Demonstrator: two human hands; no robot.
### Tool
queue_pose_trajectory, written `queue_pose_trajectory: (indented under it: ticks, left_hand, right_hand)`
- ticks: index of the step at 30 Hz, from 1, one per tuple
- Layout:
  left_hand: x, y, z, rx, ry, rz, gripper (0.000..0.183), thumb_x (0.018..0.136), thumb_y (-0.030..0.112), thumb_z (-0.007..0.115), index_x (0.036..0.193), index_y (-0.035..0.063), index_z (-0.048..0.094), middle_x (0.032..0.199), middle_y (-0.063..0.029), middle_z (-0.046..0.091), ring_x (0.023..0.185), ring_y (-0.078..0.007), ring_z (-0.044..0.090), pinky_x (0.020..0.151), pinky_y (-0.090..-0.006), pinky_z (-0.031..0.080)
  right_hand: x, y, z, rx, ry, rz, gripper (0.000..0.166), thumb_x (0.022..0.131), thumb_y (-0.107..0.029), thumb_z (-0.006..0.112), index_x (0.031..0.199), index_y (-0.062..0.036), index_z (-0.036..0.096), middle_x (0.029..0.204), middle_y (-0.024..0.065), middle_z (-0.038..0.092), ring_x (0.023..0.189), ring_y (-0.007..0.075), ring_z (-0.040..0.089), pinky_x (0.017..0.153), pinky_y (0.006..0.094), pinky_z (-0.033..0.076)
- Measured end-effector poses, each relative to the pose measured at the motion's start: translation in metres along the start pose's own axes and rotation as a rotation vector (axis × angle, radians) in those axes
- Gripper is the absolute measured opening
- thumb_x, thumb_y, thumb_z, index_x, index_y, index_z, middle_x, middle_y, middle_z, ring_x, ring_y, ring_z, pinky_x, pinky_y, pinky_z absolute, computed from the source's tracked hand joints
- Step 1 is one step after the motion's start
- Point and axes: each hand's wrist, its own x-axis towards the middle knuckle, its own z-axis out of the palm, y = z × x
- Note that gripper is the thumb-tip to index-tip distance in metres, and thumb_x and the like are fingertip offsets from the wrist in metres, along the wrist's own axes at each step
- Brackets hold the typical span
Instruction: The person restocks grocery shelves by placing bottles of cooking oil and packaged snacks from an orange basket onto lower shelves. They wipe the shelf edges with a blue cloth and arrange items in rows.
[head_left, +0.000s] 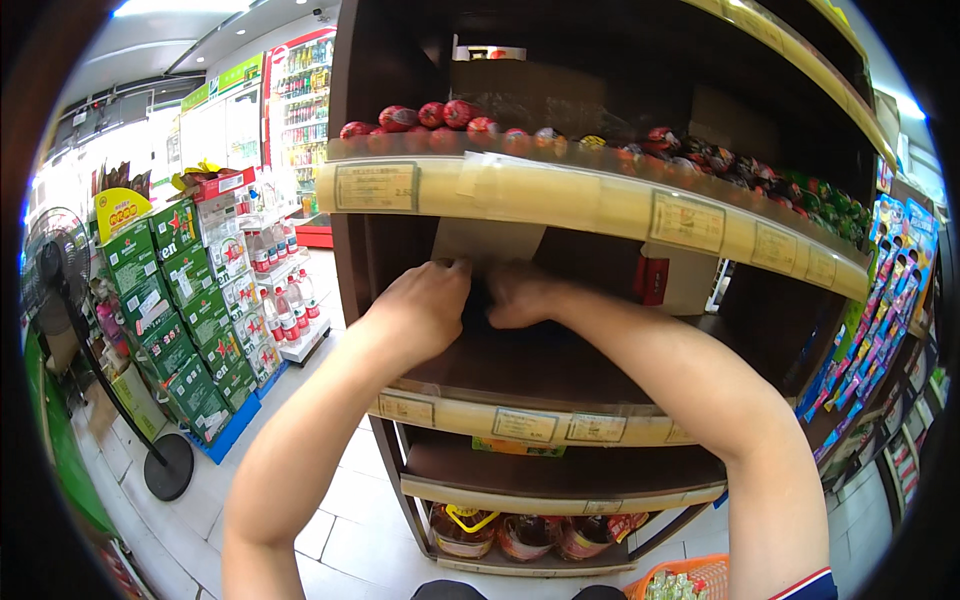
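Note:
Both hands reach into a dark wooden shelf bay, above its lower board and under the shelf of wrapped sausages. My left hand has its fingers curled inward near the tan cardboard panel. Close beside it on the right, my right hand is blurred, its fingers bent toward the left hand. A dark patch lies between the two hands; whether it is an object or shadow I cannot tell. The fingertips are too hidden and blurred to show what they hold. Further right in the bay stands a red box.
Yellowed price strips edge the shelves. Red-wrapped sausages line the shelf above. Large oil bottles stand at the bottom. An orange basket sits low right. Left are a pedestal fan and green beer cartons.

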Motion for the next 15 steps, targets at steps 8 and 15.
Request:
queue_pose_trajectory:
  ticks: [8, 15]
  left_hand:
    - [0.033, 0.059, 0.031, -0.209, -0.281, 0.235, 0.051, 0.095, 0.017, 0.076, 0.142, 0.0047, 0.061, 0.129, -0.0253, 0.068, 0.122, -0.0416, 0.064, 0.103, -0.0467, 0.051]
    - [0.058, 0.169, 0.033, -0.493, 0.168, 0.242, 0.031, 0.08, 0.002, 0.077, 0.109, -0.0021, 0.068, 0.112, -0.0199, 0.072, 0.102, -0.0384, 0.07, 0.09, -0.0434, 0.056]
  right_hand:
    - [-0.113, 0.084, 0.021, 0.354, 0.162, -0.14, 0.073, 0.078, -0.037, 0.091, 0.137, -0.0024, 0.065, 0.132, 0.0243, 0.068, 0.121, 0.0351, 0.066, 0.103, 0.0411, 0.053]
    - [-0.223, 0.094, 0.025, 0.425, 0.68, 0.048, 0.058, 0.076, -0.013, 0.083, 0.129, 0.0015, 0.066, 0.119, 0.0215, 0.073, 0.107, 0.0338, 0.072, 0.094, 0.0401, 0.056]
